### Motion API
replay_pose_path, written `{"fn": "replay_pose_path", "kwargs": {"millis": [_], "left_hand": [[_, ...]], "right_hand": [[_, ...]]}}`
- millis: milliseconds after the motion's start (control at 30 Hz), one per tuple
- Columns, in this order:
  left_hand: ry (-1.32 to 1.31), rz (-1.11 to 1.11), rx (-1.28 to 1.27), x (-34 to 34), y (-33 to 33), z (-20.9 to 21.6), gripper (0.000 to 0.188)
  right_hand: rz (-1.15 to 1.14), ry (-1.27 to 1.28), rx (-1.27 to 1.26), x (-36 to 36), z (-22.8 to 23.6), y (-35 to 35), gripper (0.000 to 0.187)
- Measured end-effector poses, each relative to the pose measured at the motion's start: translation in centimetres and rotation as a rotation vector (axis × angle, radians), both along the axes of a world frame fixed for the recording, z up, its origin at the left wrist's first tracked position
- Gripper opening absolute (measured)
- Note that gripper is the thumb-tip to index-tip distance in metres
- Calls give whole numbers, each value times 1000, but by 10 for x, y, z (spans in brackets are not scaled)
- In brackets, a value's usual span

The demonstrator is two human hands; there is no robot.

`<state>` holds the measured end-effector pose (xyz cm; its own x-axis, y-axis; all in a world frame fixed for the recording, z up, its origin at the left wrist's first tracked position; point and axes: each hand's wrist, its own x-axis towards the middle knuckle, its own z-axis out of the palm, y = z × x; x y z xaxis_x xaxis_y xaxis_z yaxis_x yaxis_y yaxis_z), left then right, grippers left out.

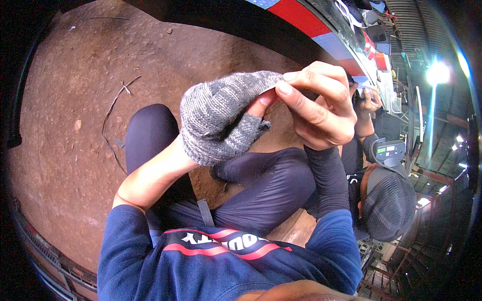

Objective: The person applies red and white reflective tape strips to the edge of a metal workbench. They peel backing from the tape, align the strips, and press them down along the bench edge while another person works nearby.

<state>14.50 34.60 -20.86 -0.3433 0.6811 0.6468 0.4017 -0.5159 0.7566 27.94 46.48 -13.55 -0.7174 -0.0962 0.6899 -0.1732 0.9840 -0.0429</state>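
A grey knitted glove (213,108) covers most of my left hand (228,120), and its thumb pokes out bare past a frayed cut edge. The fingers of that hand are pressed together and point to the right. My right hand (324,110) is bare, with a dark sleeve up to the wrist. Its thumb and forefinger pinch right at the tips of my left fingers. A thin pale edge shows where the two hands meet; what it belongs to is too small to make out.
At the right a co-worker in a dark cap (389,203) sits close, hands raised near a red, white and blue panel (326,45) that runs along the top. My bent legs (271,188) lie under my hands. A thin twisted wire (106,118) lies on the brown dirt floor (75,175).
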Motion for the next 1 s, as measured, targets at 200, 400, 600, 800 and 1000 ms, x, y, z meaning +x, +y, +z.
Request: {"fn": "replay_pose_path", "kwargs": {"millis": [200,400,600,800,1000], "left_hand": [[-81,-8,-2,4,0,-4,24],[-60,14,9,5,-2,-4,23],[-81,-22,15,4,-4,-2,23],[-84,-31,53,6,-4,-4,25],[13,29,54,5,-1,-7,28]], "right_hand": [[-25,23,-34,0,-5,-9,35],[-4,27,-24,0,-4,-10,31],[14,31,-86,2,-6,-8,30],[45,43,-137,1,-4,-11,31],[71,-100,-137,9,7,4,44]]}}
